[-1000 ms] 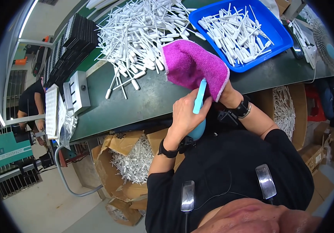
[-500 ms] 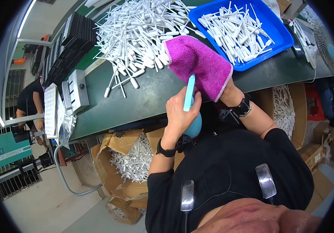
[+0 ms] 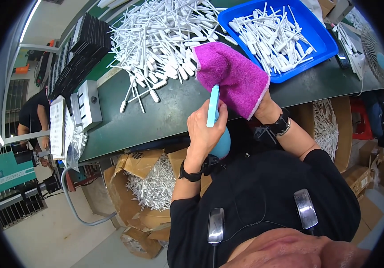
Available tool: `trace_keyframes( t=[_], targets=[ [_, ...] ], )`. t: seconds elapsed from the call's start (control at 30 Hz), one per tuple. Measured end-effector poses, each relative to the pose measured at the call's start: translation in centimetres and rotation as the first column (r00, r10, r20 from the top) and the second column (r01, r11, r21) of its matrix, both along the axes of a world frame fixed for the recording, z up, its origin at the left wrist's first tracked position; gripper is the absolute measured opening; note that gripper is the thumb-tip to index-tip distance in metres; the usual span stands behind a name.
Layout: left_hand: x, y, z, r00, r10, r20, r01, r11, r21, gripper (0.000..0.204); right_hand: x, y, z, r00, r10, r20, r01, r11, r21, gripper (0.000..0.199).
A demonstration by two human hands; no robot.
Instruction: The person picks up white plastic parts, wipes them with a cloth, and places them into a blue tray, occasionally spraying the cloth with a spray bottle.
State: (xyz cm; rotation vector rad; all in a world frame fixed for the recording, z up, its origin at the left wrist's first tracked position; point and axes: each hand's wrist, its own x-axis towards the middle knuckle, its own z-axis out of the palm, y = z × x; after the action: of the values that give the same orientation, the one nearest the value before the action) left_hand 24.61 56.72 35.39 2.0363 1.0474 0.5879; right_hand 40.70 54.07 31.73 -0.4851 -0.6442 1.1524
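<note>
At the bench's near edge, the left hand clamps a light-blue spray bottle aimed at a magenta cloth draped over the right hand, its grip hidden; keeping fabric spread should wet it evenly.

Bare table lies between the metal block and left hand; the dropper pile blocks beyond; a tray bars far right.
</note>
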Motion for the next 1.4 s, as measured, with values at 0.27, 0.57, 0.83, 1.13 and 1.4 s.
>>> trace_keyframes(
  t=[0.27,0.57,0.83,1.13,1.4],
  targets=[
    [-0.2,0.3,0.9,0.994,0.042,0.098,-0.039,0.999,-0.032,0.009,-0.7,0.1,2.5,0.984,0.005,0.176,0.005,0.998,-0.058,0.055],
    [-0.5,0.8,1.9,0.999,0.039,-0.03,-0.037,0.998,0.053,0.013,-0.8,-0.1,3.1,0.985,0.138,0.102,-0.147,0.985,0.091,0.05],
    [-0.1,0.4,1.6,1.0,0.015,0.016,-0.017,0.996,0.09,0.014,-1.0,0.1,2.3,0.977,0.212,0.024,-0.213,0.973,0.09,0.053],
    [-0.4,0.3,1.7,0.986,-0.008,-0.169,0.036,0.987,0.158,0.015,-1.2,0.5,2.2,0.987,0.156,0.027,-0.157,0.986,0.047,0.047],
    [-2.5,1.1,3.7,0.922,0.127,0.366,-0.076,0.986,-0.151,0.02,0.5,2.3,1.8,0.769,0.358,-0.53,-0.414,0.91,0.014,0.045]
  ],
)
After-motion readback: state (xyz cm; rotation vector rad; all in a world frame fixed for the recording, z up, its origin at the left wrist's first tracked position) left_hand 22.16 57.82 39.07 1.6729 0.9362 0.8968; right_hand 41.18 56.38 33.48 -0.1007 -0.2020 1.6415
